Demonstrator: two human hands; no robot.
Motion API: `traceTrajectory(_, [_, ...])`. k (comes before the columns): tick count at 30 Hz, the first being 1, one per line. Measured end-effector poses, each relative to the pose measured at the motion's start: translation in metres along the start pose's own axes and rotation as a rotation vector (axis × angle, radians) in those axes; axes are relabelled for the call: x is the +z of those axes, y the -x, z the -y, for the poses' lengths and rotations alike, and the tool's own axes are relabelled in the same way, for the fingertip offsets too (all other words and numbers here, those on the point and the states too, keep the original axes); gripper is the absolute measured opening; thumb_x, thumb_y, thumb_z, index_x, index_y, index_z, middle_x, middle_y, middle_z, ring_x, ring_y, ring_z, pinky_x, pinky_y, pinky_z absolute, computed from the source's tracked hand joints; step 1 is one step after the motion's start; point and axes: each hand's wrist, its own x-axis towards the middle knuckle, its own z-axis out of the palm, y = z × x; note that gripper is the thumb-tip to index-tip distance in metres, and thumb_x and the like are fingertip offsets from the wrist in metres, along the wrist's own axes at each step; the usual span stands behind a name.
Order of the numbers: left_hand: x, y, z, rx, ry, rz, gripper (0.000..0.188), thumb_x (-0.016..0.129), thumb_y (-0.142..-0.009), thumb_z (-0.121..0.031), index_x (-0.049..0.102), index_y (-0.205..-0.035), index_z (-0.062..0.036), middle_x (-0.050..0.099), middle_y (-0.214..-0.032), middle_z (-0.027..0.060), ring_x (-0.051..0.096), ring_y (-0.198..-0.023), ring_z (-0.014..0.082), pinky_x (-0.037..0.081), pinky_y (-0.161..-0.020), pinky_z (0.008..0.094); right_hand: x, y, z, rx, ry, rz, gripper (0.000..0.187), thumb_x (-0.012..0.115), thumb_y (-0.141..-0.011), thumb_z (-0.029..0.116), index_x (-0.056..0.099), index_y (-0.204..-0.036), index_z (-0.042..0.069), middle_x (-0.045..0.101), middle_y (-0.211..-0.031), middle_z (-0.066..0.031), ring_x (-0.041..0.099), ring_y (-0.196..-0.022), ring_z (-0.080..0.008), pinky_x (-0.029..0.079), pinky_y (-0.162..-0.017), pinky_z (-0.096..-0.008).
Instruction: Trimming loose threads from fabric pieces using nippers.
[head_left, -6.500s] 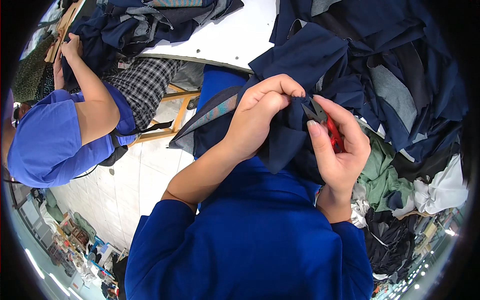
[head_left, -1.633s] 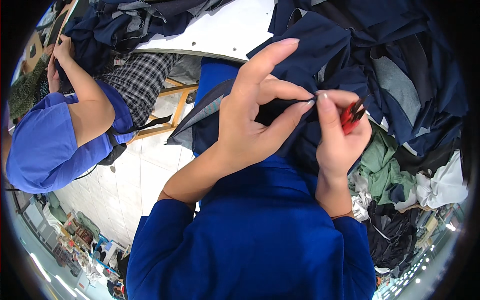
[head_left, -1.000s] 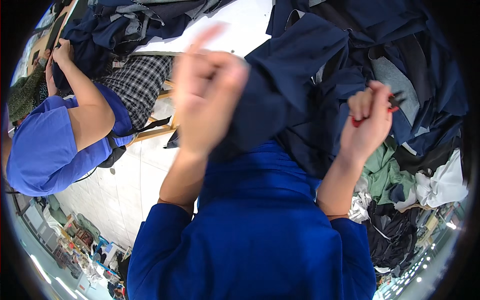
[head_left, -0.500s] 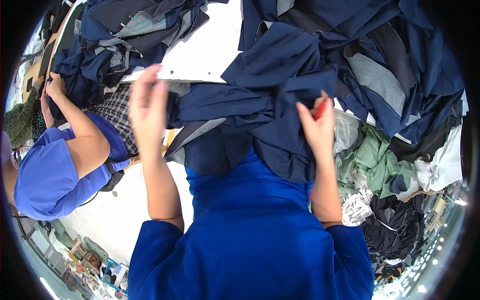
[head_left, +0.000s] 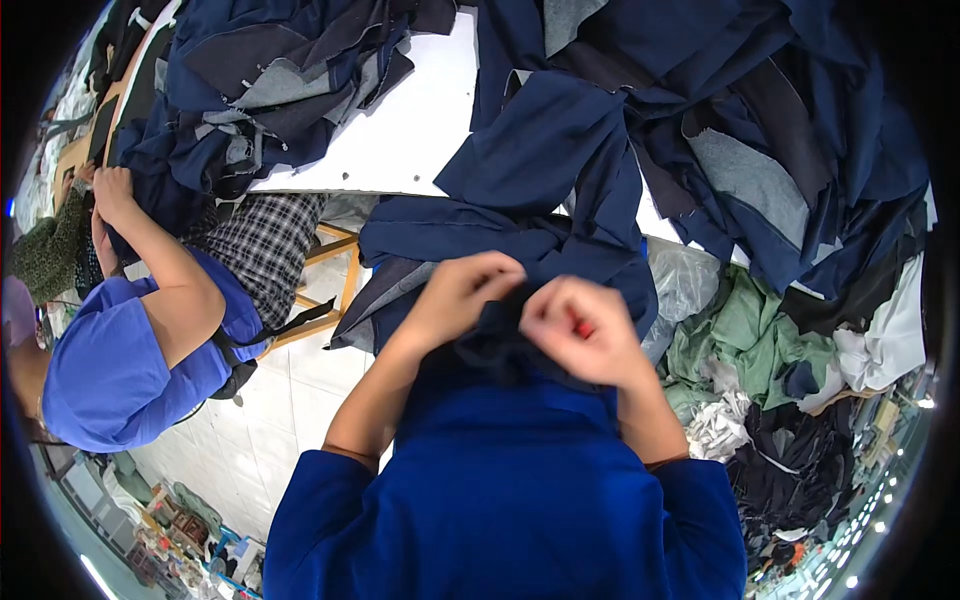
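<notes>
Navy cloth [head_left: 460, 222] hangs off the table edge and down over my lap, with a grey underside showing at its left. My left hand [head_left: 462, 298] is closed, thumb and fingers pinching a dark bunched part of this cloth in front of my body. Close beside it, my right hand [head_left: 590, 335] is curled and blurred by motion. A small red object [head_left: 580, 325] shows inside the right hand; its kind is too hidden to tell. Whether the right fingertips also grip the cloth cannot be made out.
Navy and grey fabric pieces [head_left: 720, 180] heap on the white table [head_left: 400, 120], with another heap [head_left: 270, 90] at far left. A co-worker in a blue-violet top [head_left: 110, 360] works there. Green cloth [head_left: 745, 325], clear plastic [head_left: 680, 290] and dark scraps [head_left: 790, 460] lie at right.
My left hand has come down and right from the raised open pose and now pinches cloth. My right hand has moved left and nearer, still with the red object. The cloth is bunched closer to me.
</notes>
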Motion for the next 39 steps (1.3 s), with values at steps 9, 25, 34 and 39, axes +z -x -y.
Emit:
traceTrajectory(9, [-0.039, 0.009, -0.026, -0.058, 0.681, -0.156, 0.012, 0.047, -0.095, -0.013, 0.055, -0.099, -0.0045, 0.058, -0.090, -0.0012, 0.052, -0.084, 0.0048, 0.040, -0.079, 0.0179, -0.023, -0.005, -0.021, 0.227, -0.304, -0.234, 0.028, 0.059, -0.088, 0.019, 0.037, -0.078, 0.005, 0.055, -0.113, -0.0188, 0.055, -0.077, -0.0102, 0.051, -0.065, -0.0250])
traceTrajectory(25, [-0.044, 0.015, -0.059, 0.484, 0.239, 0.585, 0.040, 0.065, -0.077, -0.018, 0.061, -0.109, 0.0041, 0.063, -0.110, 0.0150, 0.061, -0.096, 0.0270, 0.032, -0.101, 0.0411, -0.004, -0.015, -0.002, -0.245, -0.398, -0.419, 0.023, 0.053, -0.069, -0.005, 0.035, -0.071, 0.009, 0.049, -0.080, -0.0093, 0.040, -0.069, -0.0117, 0.032, -0.065, -0.0220])
traceTrajectory(34, [-0.013, -0.007, -0.042, 0.434, 0.204, -0.310, 0.018, 0.050, -0.091, -0.006, 0.058, -0.105, 0.0002, 0.061, -0.096, 0.0071, 0.056, -0.089, 0.0115, 0.044, -0.078, 0.0227, -0.021, -0.013, -0.014, -0.156, -1.565, -0.234, 0.017, 0.046, -0.070, 0.002, 0.034, -0.073, 0.014, 0.037, -0.069, 0.0022, 0.040, -0.069, -0.0138, 0.037, -0.075, -0.0312])
traceTrajectory(39, [0.004, -0.023, -0.043, 0.282, -0.153, -0.216, 0.024, 0.061, -0.083, -0.013, 0.061, -0.102, 0.0017, 0.061, -0.086, 0.0093, 0.057, -0.080, 0.0198, 0.045, -0.073, 0.0271, -0.026, -0.009, -0.018, -0.140, -1.659, -0.291, 0.016, 0.046, -0.071, 0.003, 0.035, -0.073, 0.014, 0.038, -0.069, 0.0022, 0.042, -0.070, -0.0135, 0.038, -0.075, -0.0306])
